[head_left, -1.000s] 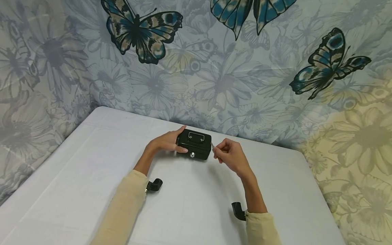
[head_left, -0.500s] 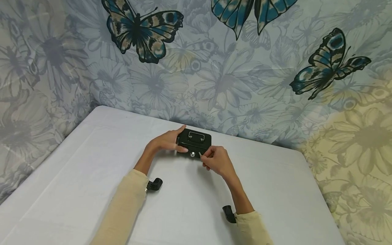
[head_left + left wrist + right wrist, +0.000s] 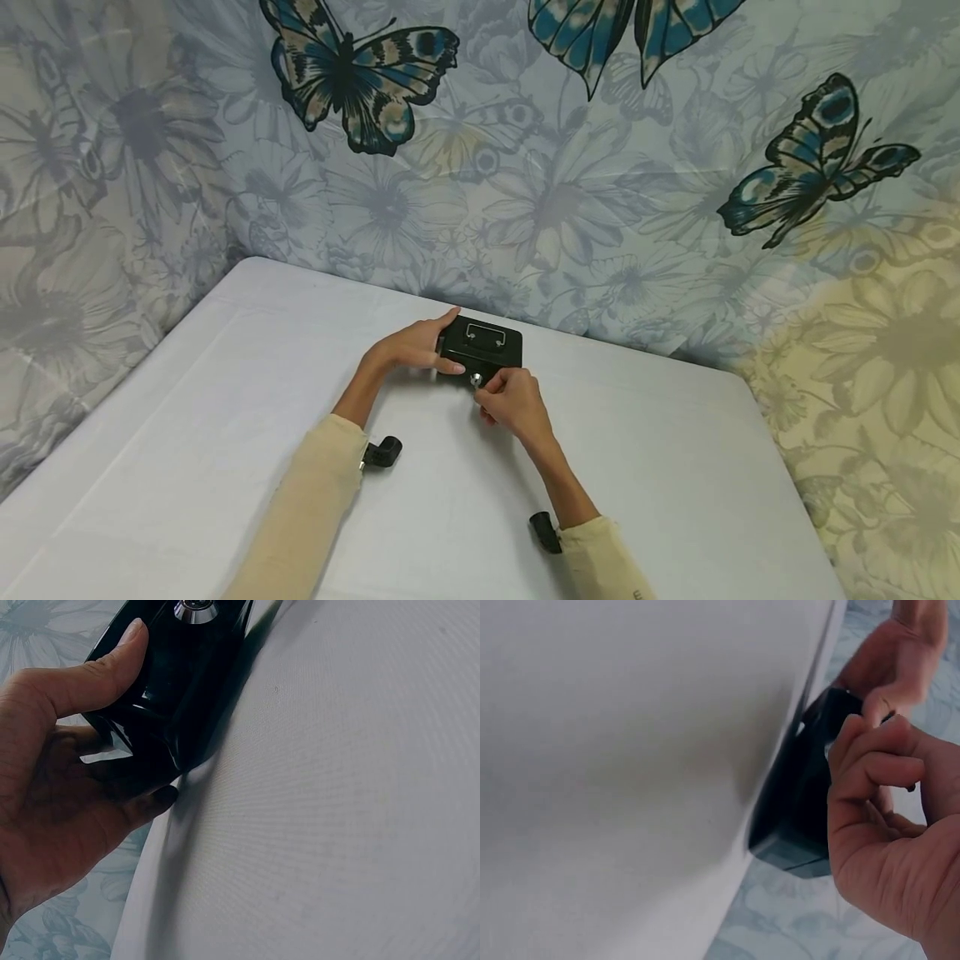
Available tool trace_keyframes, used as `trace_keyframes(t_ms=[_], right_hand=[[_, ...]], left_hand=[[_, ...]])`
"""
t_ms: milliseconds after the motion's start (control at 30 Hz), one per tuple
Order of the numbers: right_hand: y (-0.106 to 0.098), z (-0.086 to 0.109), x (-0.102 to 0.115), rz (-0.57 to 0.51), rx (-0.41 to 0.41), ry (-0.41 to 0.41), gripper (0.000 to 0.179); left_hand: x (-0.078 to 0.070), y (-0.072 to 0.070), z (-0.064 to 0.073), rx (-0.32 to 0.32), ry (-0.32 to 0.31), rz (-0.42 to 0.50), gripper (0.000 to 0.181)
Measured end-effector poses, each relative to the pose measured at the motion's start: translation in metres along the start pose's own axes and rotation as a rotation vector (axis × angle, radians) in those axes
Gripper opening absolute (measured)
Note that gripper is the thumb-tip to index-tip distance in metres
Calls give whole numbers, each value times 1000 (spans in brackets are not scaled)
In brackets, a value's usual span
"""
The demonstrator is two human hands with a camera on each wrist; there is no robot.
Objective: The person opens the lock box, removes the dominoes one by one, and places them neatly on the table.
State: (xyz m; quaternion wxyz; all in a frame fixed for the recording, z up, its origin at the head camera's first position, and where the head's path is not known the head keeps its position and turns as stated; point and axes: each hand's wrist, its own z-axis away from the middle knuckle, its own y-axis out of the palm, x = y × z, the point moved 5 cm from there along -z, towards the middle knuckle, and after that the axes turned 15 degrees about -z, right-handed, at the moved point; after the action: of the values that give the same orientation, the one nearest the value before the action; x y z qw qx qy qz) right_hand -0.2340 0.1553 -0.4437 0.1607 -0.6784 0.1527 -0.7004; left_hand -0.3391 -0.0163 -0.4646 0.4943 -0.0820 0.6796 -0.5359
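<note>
Right hand shifted leftward, from beside the black box to its front — now at the silver lock

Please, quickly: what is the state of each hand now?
Left hand: holding the black box.
Right hand: closed, pinching a small item, mostly hidden.

Room to pass lies right of the black box; the left hand blocks its left, the right hand its near side, the patterned wall its far side.

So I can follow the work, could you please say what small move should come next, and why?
Probably bring the right hand squarely up to the silver lock: that hand pinches close beside it, while the left hand grips the black box.
</note>
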Motion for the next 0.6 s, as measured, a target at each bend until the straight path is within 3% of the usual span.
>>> trace_keyframes(t_ms=[600], right_hand=[[7,7,6,33,-80,-41,12]], left_hand=[[-2,-1,1,-4,14,-1,115]])
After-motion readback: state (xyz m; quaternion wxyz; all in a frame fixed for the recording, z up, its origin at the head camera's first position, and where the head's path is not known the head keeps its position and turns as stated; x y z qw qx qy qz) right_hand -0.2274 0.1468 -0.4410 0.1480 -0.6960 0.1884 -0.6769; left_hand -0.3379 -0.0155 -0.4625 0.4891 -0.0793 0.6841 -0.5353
